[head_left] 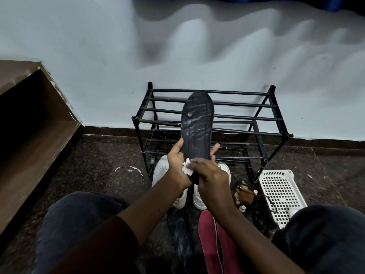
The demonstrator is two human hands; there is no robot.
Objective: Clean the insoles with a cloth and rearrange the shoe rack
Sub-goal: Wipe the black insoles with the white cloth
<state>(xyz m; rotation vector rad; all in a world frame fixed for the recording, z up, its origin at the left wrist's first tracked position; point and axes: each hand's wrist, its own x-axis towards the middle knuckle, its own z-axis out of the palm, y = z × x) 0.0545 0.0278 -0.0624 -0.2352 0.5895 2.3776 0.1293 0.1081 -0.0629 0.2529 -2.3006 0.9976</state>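
- While it is held toe-up in front of the black shoe rack (273, 118), one black insole (197, 123) shows pale grey streaks across its upper half and a small hole near its left edge.
- Left hand (176, 167): grip closed round the insole's heel end, thumb on the near face, fingers (215, 148) curling up behind the right edge.
- Right hand (210, 175): grip pinching a crumpled white cloth (187, 168), pressed to the insole's heel just beside the left palm.
- Shoe rack: tiers of thin bars, standing against the pale wall (98, 66) on a dark speckled floor (94, 165).
- White sneakers (160, 171): one pair, on the floor under the hands.
- Red insoles (207, 234): two, side by side between the person's knees; one dark insole (178, 232) just left of them.
- White perforated basket (282, 194): on the floor near the rack's right foot.
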